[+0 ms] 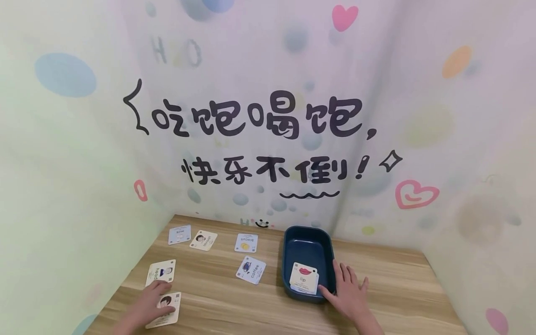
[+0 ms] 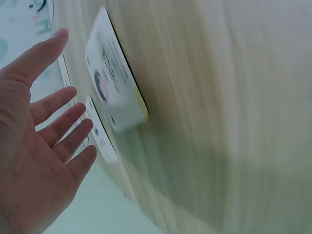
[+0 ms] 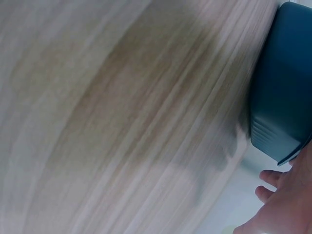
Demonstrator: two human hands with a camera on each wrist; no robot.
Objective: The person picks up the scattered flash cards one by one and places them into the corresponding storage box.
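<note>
Call the tabletop (image 1: 385, 274) a clock, 12 at the far edge. Nearest is the left hand (image 1: 144, 303) around 8 o'clock, over a face card (image 1: 166, 300), fingers loosely spread and gripping nothing. Right hand (image 1: 349, 293) is at 4, fingers splayed, on the edge of the blue tray (image 1: 305, 246); can't tell if it's squeezing. The lip card (image 1: 304, 271) lies at the tray's 6 o'clock end. Head card (image 1: 163, 270): 9. Coffee card (image 1: 251, 270): near centre. Farther out, biscuit card (image 1: 246, 243) at 11, throat card (image 1: 204, 240) at 10. Looks like the collecting step to me; next move probably needs a pinch on that face card.
</note>
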